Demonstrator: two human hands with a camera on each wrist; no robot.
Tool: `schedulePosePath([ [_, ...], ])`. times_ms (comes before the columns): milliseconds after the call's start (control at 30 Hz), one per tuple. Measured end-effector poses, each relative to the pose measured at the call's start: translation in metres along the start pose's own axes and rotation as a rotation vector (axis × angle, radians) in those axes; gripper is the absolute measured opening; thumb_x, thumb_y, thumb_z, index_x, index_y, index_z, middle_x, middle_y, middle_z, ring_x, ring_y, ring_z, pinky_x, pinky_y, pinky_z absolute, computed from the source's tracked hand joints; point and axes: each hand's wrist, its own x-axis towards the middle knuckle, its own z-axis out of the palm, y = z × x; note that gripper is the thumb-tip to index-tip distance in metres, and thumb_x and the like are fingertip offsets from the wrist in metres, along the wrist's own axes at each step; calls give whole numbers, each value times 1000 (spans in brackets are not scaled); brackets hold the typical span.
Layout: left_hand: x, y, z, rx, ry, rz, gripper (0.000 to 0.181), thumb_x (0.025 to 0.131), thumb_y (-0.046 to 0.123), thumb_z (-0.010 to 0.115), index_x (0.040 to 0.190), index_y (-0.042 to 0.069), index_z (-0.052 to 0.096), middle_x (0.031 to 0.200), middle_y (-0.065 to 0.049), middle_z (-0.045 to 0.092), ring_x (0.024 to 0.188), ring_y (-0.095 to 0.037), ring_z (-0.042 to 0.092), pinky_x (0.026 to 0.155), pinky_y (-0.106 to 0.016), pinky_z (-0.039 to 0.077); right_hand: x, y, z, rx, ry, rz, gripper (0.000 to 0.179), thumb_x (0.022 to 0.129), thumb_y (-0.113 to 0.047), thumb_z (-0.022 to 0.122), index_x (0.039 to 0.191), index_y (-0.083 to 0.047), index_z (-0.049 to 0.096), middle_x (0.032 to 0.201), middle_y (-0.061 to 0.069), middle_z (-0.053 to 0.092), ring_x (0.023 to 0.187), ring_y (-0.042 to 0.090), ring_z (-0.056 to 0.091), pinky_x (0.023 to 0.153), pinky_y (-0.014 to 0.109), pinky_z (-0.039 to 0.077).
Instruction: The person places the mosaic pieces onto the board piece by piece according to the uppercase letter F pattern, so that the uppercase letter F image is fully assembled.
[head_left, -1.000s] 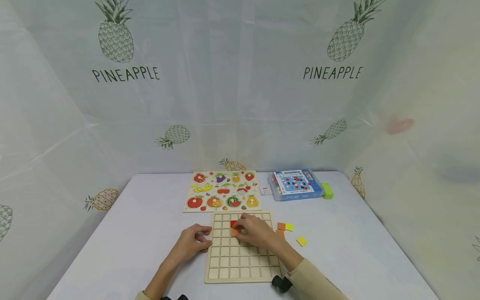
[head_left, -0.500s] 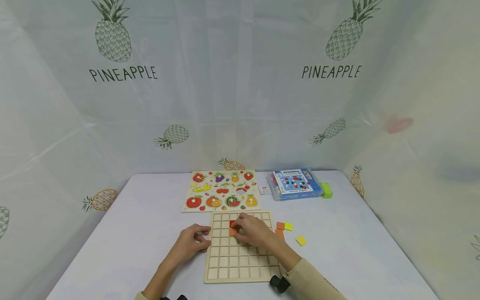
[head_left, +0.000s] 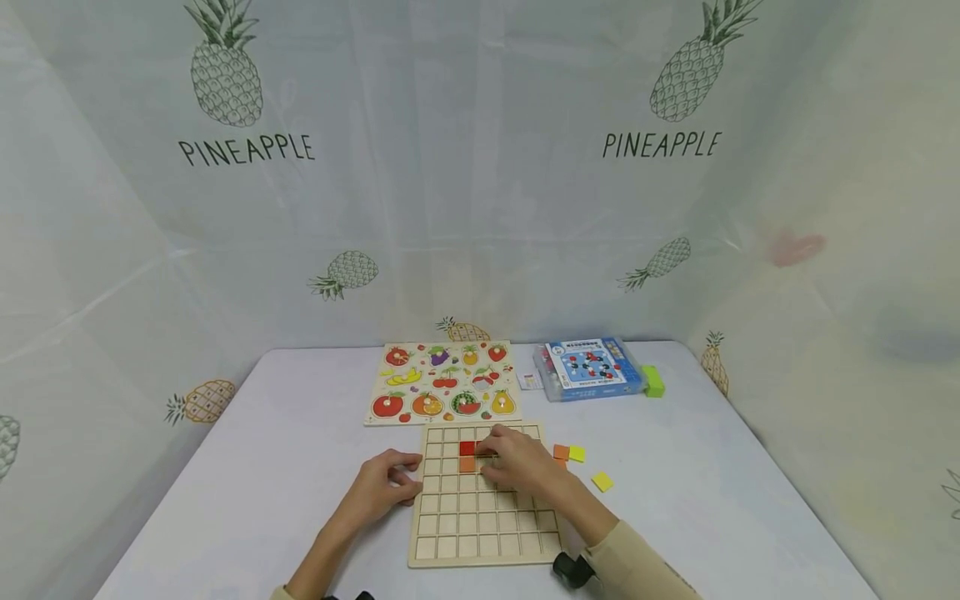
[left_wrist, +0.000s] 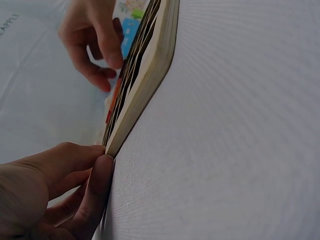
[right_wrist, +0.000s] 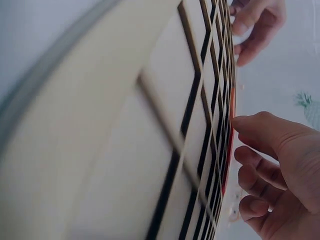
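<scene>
A wooden grid board [head_left: 446, 546] lies on the table, with a red square tile [head_left: 467, 448] and an orange square tile [head_left: 467, 464] below it in its cells. More red shows beside the first red tile, partly behind my right hand [head_left: 517, 460]. That hand hovers low over the board with thumb and index finger apart, nothing visible between them. In the right wrist view a fingertip is close to the red strip [right_wrist: 228, 155]; contact is hard to tell. My left hand [head_left: 384, 481] rests by the board's left edge, thumb and index fingertips touching it.
Loose orange tiles [head_left: 562, 452] and yellow tiles [head_left: 602, 482] lie right of the board. Behind it is a fruit peg puzzle [head_left: 446, 414]. A blue-labelled plastic case [head_left: 592, 367] and a green block [head_left: 654, 382] stand at the back right.
My right hand has drawn slightly right from the orange tile, with its fingers off it, so both tiles show fully. The left hand stays at the board's edge.
</scene>
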Motion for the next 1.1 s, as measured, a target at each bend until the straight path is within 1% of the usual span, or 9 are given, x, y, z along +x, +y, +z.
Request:
schedulePosePath([
  [100, 0, 0, 0, -6, 2, 4, 44, 80, 8, 79, 121, -2, 65, 107, -13, 64, 73, -12, 68, 58, -22, 58, -9, 13, -6, 10, 13, 16, 24, 88, -27, 73, 109, -17, 74, 102, -4, 63, 83, 7, 56, 70, 25, 50],
  [233, 1, 1, -1, -12, 0, 9, 45, 80, 8, 79, 121, -2, 65, 109, -14, 64, 73, -12, 68, 58, -22, 58, -21, 34, -16, -11, 42, 51, 24, 87, -26, 74, 109, -15, 73, 101, -3, 63, 86, 10, 60, 71, 28, 53],
  [333, 1, 1, -1, -14, 0, 11, 45, 80, 8, 78, 122, -2, 65, 109, -14, 64, 73, -12, 67, 58, -22, 58, -31, 48, -23, -3, 55, 108, 27, 85, -25, 76, 108, -13, 73, 100, -2, 63, 83, 11, 59, 71, 30, 53],
  [467, 1, 0, -1, -11, 0, 12, 45, 80, 8, 78, 122, -2, 65, 110, -15, 64, 74, -12, 67, 58, -21, 58, -43, 64, -32, 9, 68, 197, 25, 84, -22, 76, 107, -13, 74, 99, -2, 64, 83, 11, 58, 74, 31, 54],
  [567, 0, 0, -1, -6, 0, 13, 45, 80, 8, 78, 122, -2, 65, 110, -15, 64, 74, -11, 67, 58, -21, 58, -51, 74, -35, -15, 71, 240, 24, 85, -22, 76, 107, -14, 74, 98, -4, 64, 87, 11, 60, 78, 32, 55],
  [667, 0, -1, -1, 9, 3, 19, 45, 80, 8, 78, 122, -2, 65, 110, -14, 65, 73, -10, 68, 58, -21, 58, -57, 81, -36, -21, 67, 268, 24, 85, -23, 76, 107, -13, 74, 96, -4, 63, 87, 11, 59, 79, 34, 55],
  [833, 0, -1, -1, 40, 15, 29, 44, 80, 9, 78, 121, -2, 66, 109, -13, 66, 72, -7, 67, 58, -20, 56, -60, 87, -36, -32, 56, 277, 24, 84, -21, 76, 106, -12, 74, 97, -3, 64, 84, 9, 56, 78, 32, 56],
  [933, 0, -2, -1, 36, 12, 27, 44, 80, 10, 78, 121, -2, 66, 109, -13, 66, 72, -7, 67, 58, -20, 56, -61, 88, -36, -30, 56, 270, 24, 83, -19, 76, 106, -12, 74, 98, -2, 64, 84, 9, 56, 79, 33, 56],
  [1100, 0, -1, -1, 24, 4, 24, 45, 80, 10, 78, 121, -2, 65, 109, -14, 65, 73, -9, 68, 59, -21, 57, -61, 87, -35, -39, 61, 244, 24, 82, -17, 77, 106, -12, 75, 104, -1, 64, 90, 13, 59, 84, 37, 57],
])
